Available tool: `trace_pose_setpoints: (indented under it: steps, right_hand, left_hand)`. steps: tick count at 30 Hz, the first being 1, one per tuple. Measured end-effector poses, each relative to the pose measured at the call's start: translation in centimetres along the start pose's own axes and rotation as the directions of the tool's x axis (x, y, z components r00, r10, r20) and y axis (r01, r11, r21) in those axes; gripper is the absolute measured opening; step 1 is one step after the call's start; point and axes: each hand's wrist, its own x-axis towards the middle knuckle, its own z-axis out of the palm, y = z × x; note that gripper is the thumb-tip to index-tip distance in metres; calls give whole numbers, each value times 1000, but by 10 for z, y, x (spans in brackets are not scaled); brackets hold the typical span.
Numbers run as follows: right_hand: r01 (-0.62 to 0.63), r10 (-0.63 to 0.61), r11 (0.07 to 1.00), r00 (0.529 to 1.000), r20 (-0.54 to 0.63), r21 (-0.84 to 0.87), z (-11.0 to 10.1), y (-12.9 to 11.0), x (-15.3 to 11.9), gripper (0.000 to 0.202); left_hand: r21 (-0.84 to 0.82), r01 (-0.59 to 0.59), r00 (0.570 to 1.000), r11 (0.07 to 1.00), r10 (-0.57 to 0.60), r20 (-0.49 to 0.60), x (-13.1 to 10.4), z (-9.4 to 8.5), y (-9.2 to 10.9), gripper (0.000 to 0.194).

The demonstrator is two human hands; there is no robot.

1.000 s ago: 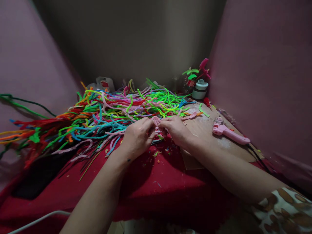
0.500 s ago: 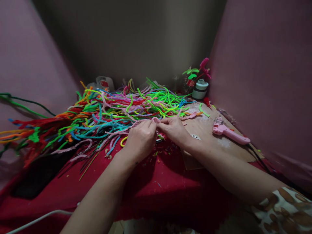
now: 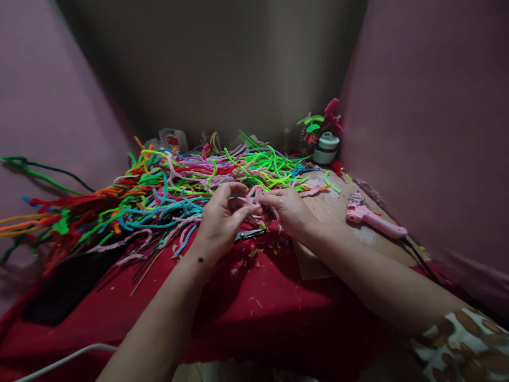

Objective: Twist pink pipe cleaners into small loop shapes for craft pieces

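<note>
A light pink pipe cleaner (image 3: 257, 192), bent into loops, is between my two hands above the near edge of the pile. My right hand (image 3: 292, 211) pinches it between thumb and fingers, and part of it hangs below. My left hand (image 3: 222, 217) has its thumb against the pink loops, with the index finger arched above; its other fingertips are partly hidden. Just under the hands lies a pair of scissors (image 3: 249, 234) on the red cloth. Behind them spreads a large pile of coloured pipe cleaners (image 3: 186, 180).
A pink glue gun (image 3: 376, 220) with a black cord rests on a board (image 3: 338, 201) at the right. A lidded jar (image 3: 326, 147) and pipe-cleaner flowers (image 3: 332, 109) stand behind. Scraps dot the red cloth (image 3: 254, 297); a dark flat object (image 3: 67, 289) lies at left.
My left hand has opened out from its closed grip, with thumb and index finger now apart. The pink loops show more, and the scissors have come into fuller view.
</note>
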Motion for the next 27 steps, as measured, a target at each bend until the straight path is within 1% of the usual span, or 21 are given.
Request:
trace_pose_setpoints:
  steps: [1,2,3,4,6,8,11,14,15,16,17,19,20,21,23,27]
  right_hand:
    - [-1,1,1000,1000,1,19,0,1,0,20]
    - [-3,3,999,1000,3,34,0,1,0,20]
    - [-5,5,999,1000,7,44,0,2,1,21]
    - [-8,7,999,1000,14,47,1,2,1,21]
    - [-13,12,999,999,30,37,2,2,0,21]
    - [-21,20,1000,999,33,21,3,1,-2,21]
    - [-19,19,1000,1000,1,-23,6,-4,-6,24]
    - [-18,18,999,1000,-3,-45,7,-5,-7,25]
    - [-25,25,999,1000,14,-29,7,-4,-7,25]
    - [-33,33,999,999,39,1,7,-3,-6,24]
    - [-44,41,998,997,70,46,6,-1,-5,23]
    - [-74,53,986,989,140,152,4,3,-1,21]
    - [-91,57,977,983,174,191,4,5,0,20]
    - [-102,58,972,978,201,214,3,6,2,21]
    - [-106,57,968,975,214,227,2,7,3,22]
    - [-42,12,970,992,124,241,2,4,2,18]
  left_hand:
    - [-136,126,992,983,-127,1,1,-1,1,30]
    - [-235,225,974,946,-224,29,2,-2,2,31]
    - [-292,292,956,911,-285,68,2,-4,2,30]
    - [-316,333,943,888,-315,108,2,-5,2,28]
    - [-298,369,928,880,-333,165,2,-7,3,24]
    - [-234,370,928,899,-343,149,2,-6,6,21]
    - [-144,340,940,929,-333,71,1,-2,10,18]
    - [-80,242,969,967,-245,-33,0,1,12,16]
    - [-65,214,975,975,-217,-39,0,1,12,16]
    - [-62,205,978,977,-207,-17,0,0,12,15]
    - [-76,217,976,973,-215,35,0,-1,12,15]
    - [-139,286,948,948,-258,187,0,-2,13,15]
    - [-170,319,930,932,-273,246,0,-3,14,16]
    - [-188,338,919,922,-279,280,-1,-3,15,17]
    - [-203,332,919,921,-268,288,-1,-2,16,18]
    - [-181,278,940,943,-229,251,-2,0,12,19]
